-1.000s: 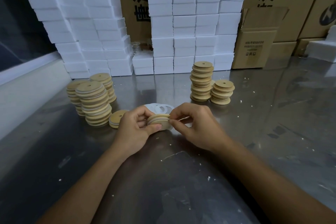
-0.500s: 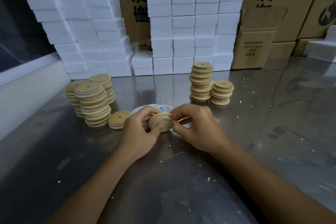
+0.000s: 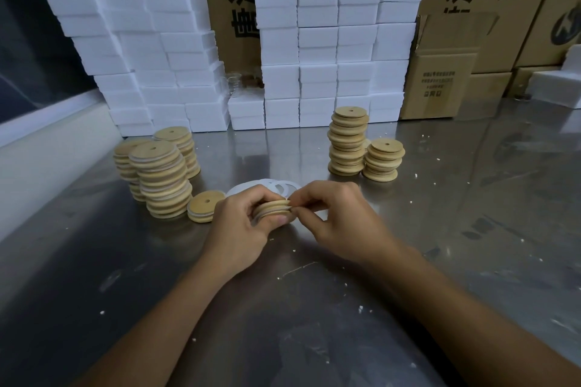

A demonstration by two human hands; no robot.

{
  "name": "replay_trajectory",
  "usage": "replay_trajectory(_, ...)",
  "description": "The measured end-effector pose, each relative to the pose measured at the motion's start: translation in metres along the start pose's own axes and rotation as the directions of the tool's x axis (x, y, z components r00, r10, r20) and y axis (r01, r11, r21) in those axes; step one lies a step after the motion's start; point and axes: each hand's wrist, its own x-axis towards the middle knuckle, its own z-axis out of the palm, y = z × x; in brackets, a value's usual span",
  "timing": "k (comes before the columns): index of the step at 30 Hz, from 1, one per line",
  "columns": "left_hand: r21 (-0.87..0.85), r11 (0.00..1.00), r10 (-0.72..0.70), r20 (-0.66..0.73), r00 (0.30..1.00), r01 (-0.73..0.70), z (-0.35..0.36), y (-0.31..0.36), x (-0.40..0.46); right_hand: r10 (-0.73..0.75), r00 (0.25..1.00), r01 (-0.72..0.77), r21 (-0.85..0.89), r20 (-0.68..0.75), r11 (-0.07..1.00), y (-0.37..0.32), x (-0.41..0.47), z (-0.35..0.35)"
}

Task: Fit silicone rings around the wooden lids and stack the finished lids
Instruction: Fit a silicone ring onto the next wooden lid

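Both hands hold one round wooden lid (image 3: 273, 208) just above the metal table. My left hand (image 3: 242, 229) grips the lid's left side with thumb under and fingers over. My right hand (image 3: 339, 220) pinches the white silicone ring at the lid's right edge. Behind the hands lies a small pile of loose white silicone rings (image 3: 267, 187). A single ringed lid (image 3: 203, 206) lies flat to the left. Ringed lid stacks (image 3: 162, 182) stand at the left. Two stacks of bare lids (image 3: 348, 141) stand at the back right.
White foam blocks (image 3: 330, 41) are piled along the back, with brown cardboard boxes (image 3: 446, 72) behind and to the right. A pale wall ledge (image 3: 47, 141) borders the steel table (image 3: 314, 308) on the left. Small white crumbs dot the tabletop.
The lid has turned in my hands and tilted flatter, and my right fingers have shifted along its edge with the ring. The hands stay in the same place.
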Motion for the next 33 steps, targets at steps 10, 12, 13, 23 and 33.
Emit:
replay_trajectory(10,-0.182,0.980,-0.080,0.028,0.996,0.083,0.0008,-0.0007,-0.0008,0.042,0.998,-0.043,0.008,0.035,0.999,0.0027,-0.0001,-0.0020)
replay_trajectory(12,-0.257,0.961,-0.098,0.031,0.995,0.102,0.0016,0.0013,-0.0010,0.049,0.998,-0.050,0.017,0.036,0.999,0.0030,-0.0003,-0.0021)
replay_trajectory(13,-0.292,0.949,-0.114,0.032,0.993,0.119,0.0019,0.0015,-0.0012,0.050,0.998,-0.051,0.022,0.032,0.998,0.0030,-0.0004,-0.0024)
replay_trajectory(23,-0.120,0.987,-0.103,0.006,0.995,0.103,0.0028,0.0015,-0.0006,0.008,1.000,-0.008,0.005,0.001,1.000,0.0018,-0.0018,-0.0034)
replay_trajectory(33,0.027,0.998,-0.049,0.020,0.999,0.049,0.0005,0.0018,0.0007,0.016,1.000,-0.016,0.002,0.026,1.000,-0.0030,-0.0003,-0.0002)
